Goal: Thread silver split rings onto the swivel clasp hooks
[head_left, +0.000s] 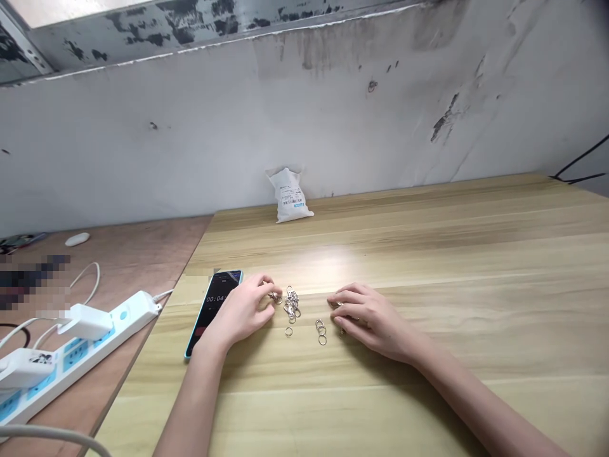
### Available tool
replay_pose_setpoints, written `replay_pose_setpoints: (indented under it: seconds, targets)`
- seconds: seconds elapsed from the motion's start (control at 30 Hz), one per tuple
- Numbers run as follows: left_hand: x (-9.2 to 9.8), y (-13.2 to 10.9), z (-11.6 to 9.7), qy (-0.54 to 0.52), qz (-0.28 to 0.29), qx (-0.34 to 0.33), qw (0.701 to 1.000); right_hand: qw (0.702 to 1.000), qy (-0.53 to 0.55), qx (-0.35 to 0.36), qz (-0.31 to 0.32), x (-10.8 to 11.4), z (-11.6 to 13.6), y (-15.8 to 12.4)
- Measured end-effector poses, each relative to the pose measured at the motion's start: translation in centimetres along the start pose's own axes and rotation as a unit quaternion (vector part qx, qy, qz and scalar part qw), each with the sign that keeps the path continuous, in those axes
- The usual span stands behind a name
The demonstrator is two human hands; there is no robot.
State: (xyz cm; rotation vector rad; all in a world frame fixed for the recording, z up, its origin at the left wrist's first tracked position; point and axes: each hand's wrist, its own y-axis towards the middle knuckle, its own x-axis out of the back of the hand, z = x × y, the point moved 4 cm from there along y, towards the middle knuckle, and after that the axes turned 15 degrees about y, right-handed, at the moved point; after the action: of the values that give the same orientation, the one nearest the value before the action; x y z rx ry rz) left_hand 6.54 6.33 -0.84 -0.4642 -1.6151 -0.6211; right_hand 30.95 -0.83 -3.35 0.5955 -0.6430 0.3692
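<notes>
On the wooden table, a small pile of metal clasps (292, 303) lies between my two hands. My left hand (250, 308) is at the pile's left, its curled fingertips on some metal pieces (275, 296). A single ring (288, 331) lies just below the pile, and several linked or overlapping rings (321, 331) lie to its right. My right hand (364, 315) rests right of these rings, fingers bent over more metal pieces that are mostly hidden beneath it.
A phone (209, 311) showing a timer lies beside my left wrist. A white packet (290, 195) leans at the wall. On the brown surface at the left are a power strip (130, 315) with chargers, cables and a white oval object (77, 239).
</notes>
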Motion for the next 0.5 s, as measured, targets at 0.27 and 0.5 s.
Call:
replay_pose_setpoints:
  seconds: [0.27,0.5]
  targets:
    - [-0.52,0.27,0.06,0.036,-0.018,-0.017,0.999,1.0,0.018,-0.007,-0.021,0.11,-0.12,-0.06]
    - [0.31,0.73,-0.92,-0.065,-0.039,0.03,0.997,0.998,0.037,-0.017,-0.057,0.16,0.24,0.2]
